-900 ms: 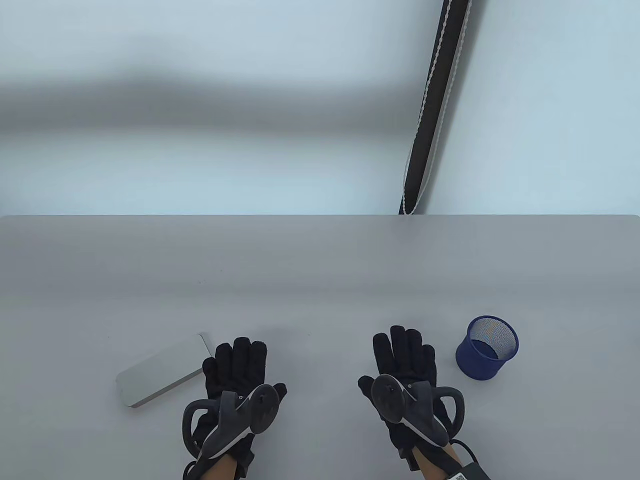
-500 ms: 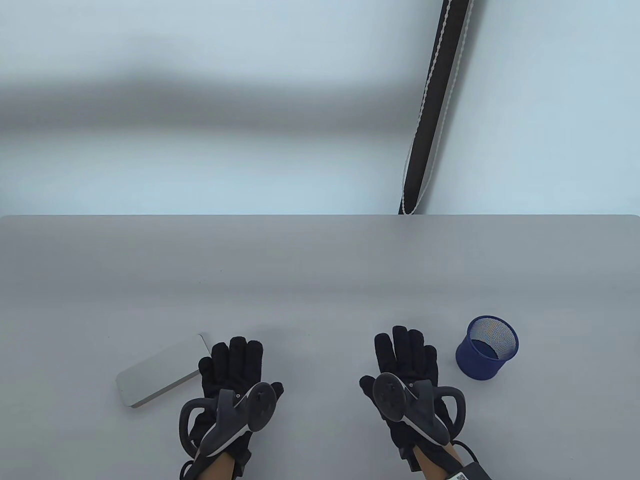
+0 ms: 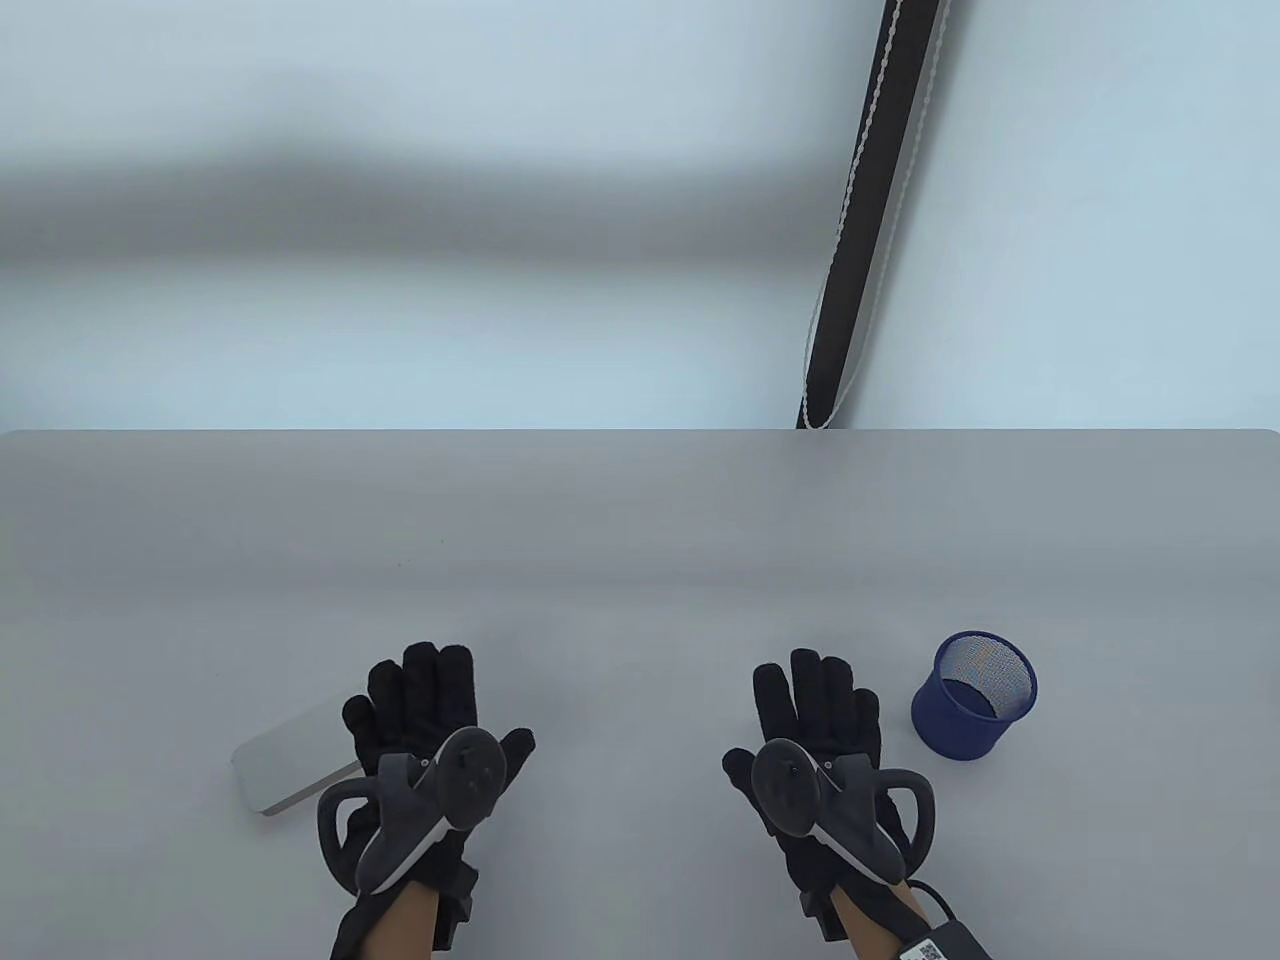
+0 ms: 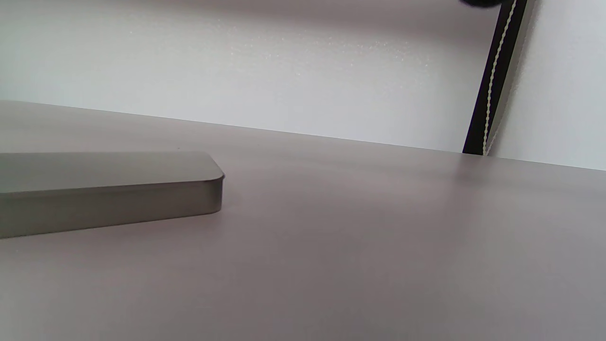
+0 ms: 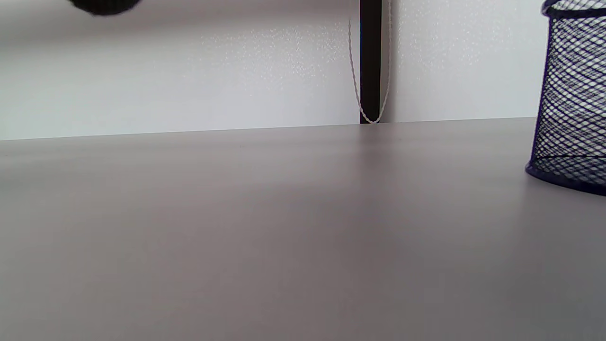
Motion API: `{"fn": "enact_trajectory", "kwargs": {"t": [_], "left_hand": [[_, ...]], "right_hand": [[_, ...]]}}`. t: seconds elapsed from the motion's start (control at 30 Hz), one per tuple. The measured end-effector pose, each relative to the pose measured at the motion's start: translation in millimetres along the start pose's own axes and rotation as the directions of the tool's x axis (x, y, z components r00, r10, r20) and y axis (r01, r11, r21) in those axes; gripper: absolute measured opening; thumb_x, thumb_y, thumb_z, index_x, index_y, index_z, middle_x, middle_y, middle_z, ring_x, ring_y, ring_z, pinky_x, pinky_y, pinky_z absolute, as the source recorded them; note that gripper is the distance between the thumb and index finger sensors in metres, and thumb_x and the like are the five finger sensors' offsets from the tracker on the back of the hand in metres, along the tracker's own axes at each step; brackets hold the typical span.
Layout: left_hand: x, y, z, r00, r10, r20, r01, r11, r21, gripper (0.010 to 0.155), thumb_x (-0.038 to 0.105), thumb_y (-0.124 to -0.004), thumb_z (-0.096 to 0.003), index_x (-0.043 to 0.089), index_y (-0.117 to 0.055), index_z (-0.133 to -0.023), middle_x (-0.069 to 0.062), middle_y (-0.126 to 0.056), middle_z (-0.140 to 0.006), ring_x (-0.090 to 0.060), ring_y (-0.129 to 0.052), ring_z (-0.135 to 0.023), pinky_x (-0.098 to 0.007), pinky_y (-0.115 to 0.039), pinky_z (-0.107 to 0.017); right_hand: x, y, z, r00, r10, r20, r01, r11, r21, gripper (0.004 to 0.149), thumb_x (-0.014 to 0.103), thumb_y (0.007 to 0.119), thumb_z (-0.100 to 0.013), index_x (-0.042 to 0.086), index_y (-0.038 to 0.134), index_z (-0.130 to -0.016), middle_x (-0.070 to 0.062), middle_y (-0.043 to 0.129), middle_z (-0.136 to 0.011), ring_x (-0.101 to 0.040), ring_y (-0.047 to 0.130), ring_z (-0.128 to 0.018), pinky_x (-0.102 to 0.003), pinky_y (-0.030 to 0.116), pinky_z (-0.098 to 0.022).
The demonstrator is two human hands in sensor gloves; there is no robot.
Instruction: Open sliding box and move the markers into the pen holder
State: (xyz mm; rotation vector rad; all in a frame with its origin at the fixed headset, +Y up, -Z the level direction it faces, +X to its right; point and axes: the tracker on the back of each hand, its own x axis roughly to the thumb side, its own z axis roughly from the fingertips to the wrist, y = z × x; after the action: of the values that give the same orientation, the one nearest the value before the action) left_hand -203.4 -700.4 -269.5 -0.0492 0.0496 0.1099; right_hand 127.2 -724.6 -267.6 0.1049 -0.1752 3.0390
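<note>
A flat grey sliding box [image 3: 285, 762] lies closed at the near left of the table; the left wrist view shows its lid and side [image 4: 104, 192]. No markers are in sight. My left hand [image 3: 412, 700] is flat with straight fingers and covers the box's right end in the table view; contact cannot be told. My right hand [image 3: 815, 705] lies flat and open on the table, a little left of the blue mesh pen holder [image 3: 975, 695], which looks empty. The holder's mesh wall [image 5: 573, 104] fills the right edge of the right wrist view.
The grey table [image 3: 640, 540] runs back to a pale wall. A black pole with a beaded cord [image 3: 860, 230] stands behind the far edge, right of centre.
My left hand has slid left and slightly forward, from beside the box to over its right end. The right hand has barely shifted. Box and holder have not moved.
</note>
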Motion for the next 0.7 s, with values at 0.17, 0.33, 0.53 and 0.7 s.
{"fn": "enact_trajectory", "kwargs": {"t": [0.17, 0.33, 0.53, 0.7], "left_hand": [[-40.1, 2.0, -15.6, 0.988, -0.116, -0.098, 0.109, 0.991, -0.074, 0.107, 0.08, -0.051, -0.0436, 0.016, -0.014, -0.121, -0.022, -0.019, -0.128, -0.056, -0.026, -0.113, -0.072, -0.029, -0.078], [-84.0, -12.9, -21.4, 0.964, -0.18, -0.197, 0.151, 0.977, -0.154, 0.111, 0.082, -0.053, -0.0396, 0.018, -0.01, -0.12, -0.022, -0.01, -0.127, -0.058, -0.017, -0.111, -0.072, -0.024, -0.078], [-123.9, -36.9, -24.7, 0.933, -0.216, -0.288, 0.125, 0.944, -0.306, 0.11, 0.082, -0.053, -0.0382, 0.021, -0.01, -0.118, -0.018, -0.011, -0.127, -0.054, -0.017, -0.112, -0.07, -0.025, -0.079], [-142.7, -51.0, -23.1, 0.923, -0.191, -0.335, 0.057, 0.927, -0.37, 0.105, 0.083, -0.05, -0.0391, 0.022, -0.013, -0.116, -0.014, -0.016, -0.127, -0.051, -0.022, -0.114, -0.068, -0.03, -0.081]], "right_hand": [[-1.0, 2.3, -0.7, 1.0, 0.005, 0.001, -0.005, 1.0, 0.018, 0.081, 0.06, 0.061, -0.04, 0.027, 0.022, -0.103, -0.009, 0.012, -0.109, -0.035, 0.014, -0.104, -0.059, 0.024, -0.076], [0.6, 3.3, -1.0, 1.0, 0.009, 0.01, -0.009, 0.999, 0.036, 0.081, 0.06, 0.061, -0.04, 0.028, 0.021, -0.103, -0.009, 0.011, -0.109, -0.035, 0.013, -0.104, -0.059, 0.023, -0.076], [2.5, 8.9, -2.1, 1.0, 0.022, 0.016, -0.023, 0.998, 0.066, 0.081, 0.06, 0.061, -0.04, 0.028, 0.021, -0.103, -0.009, 0.01, -0.109, -0.035, 0.013, -0.104, -0.059, 0.023, -0.076], [4.2, 9.2, -1.6, 0.999, 0.031, 0.022, -0.032, 0.996, 0.079, 0.082, 0.06, 0.061, -0.04, 0.028, 0.02, -0.103, -0.009, 0.01, -0.109, -0.035, 0.012, -0.104, -0.059, 0.022, -0.076]]}}
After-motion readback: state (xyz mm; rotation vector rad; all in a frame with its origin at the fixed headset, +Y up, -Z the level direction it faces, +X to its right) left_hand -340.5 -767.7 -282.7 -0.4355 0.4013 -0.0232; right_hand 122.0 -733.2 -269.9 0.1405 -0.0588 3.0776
